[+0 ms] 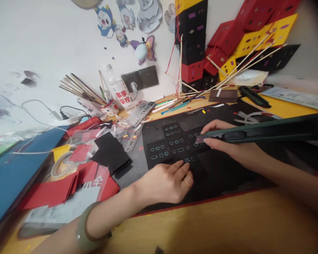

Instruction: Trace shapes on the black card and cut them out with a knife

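A pale wall [63,38] backs a crowded table [214,218], with stacked black, red and yellow boxes [192,42] at the far right and loose red paper [47,190] on the left. On a black mat [222,176] toward the near side lie black pieces [155,152] bearing small pale outlines of stars, circles and rectangles.

The left hand [169,181] rests at their near edge, its fingers bent and close together beside a star. The right hand [229,148] pinches the front of a dark green knife [249,134] between thumb and fingers, its tip over the right-hand outlines; whether it touches them I cannot tell.

This looks like cutting along the outlines, with the left hand steadying. The next move probably calls for a light, controlled stroke, the left fingers clear of the blade's path.
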The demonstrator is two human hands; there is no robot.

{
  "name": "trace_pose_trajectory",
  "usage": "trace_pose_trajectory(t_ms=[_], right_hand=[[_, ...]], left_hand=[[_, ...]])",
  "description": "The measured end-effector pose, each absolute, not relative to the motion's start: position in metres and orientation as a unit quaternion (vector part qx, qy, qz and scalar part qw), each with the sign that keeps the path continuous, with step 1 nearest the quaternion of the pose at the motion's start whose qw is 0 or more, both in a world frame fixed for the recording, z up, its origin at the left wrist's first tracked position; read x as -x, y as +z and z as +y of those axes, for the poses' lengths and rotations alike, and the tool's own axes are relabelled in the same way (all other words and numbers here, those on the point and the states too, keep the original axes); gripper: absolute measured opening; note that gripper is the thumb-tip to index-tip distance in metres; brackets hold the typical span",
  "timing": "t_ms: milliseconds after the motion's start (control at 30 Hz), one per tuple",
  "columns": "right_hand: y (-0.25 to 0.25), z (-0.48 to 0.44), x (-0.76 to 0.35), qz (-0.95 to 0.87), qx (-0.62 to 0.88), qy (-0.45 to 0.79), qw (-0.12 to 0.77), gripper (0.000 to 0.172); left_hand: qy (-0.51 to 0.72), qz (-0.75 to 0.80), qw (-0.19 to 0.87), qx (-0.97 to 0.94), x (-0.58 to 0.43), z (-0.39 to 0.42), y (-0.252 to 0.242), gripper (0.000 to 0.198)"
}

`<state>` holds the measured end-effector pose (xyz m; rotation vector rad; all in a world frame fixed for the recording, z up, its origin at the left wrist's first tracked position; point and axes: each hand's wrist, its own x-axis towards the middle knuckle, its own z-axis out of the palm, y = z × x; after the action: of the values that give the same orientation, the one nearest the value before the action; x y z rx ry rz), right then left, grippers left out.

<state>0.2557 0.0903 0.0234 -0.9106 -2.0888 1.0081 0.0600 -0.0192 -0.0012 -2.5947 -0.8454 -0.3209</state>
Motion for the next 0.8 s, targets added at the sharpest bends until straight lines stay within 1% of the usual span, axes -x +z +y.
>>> trace_pose_trajectory(t_ms=[67,167,300,367,467,633,800], right_hand=[[0.029,0.087,-0.254,-0.791,0.354,0.374,0.331,0.012],[0.028,0.088,-0.252,-0.797,0.354,0.374,0.316,0.010],[0.016,0.094,-0.252,-0.801,0.368,0.385,0.274,0.010],[0.009,0.096,-0.254,-0.799,0.364,0.406,0.254,0.011],[0.002,0.096,-0.258,-0.795,0.346,0.436,0.242,0.010],[-0.001,0.096,-0.261,-0.788,0.349,0.444,0.243,0.009],[-0.005,0.096,-0.262,-0.800,0.350,0.428,0.234,0.008]], left_hand=[[-0.100,-0.321,0.235,0.912,-0.079,-0.024,-0.002,0.024],[-0.075,-0.375,0.296,0.875,-0.113,-0.028,-0.005,0.028],[-0.080,-0.450,0.334,0.824,-0.151,-0.023,-0.011,0.030],[-0.087,-0.468,0.338,0.812,-0.162,-0.017,-0.013,0.032],[-0.066,-0.486,0.307,0.815,-0.165,-0.011,-0.015,0.033],[-0.062,-0.480,0.208,0.850,-0.138,-0.008,-0.007,0.033],[-0.014,-0.501,0.174,0.848,-0.108,-0.005,-0.007,0.035]])
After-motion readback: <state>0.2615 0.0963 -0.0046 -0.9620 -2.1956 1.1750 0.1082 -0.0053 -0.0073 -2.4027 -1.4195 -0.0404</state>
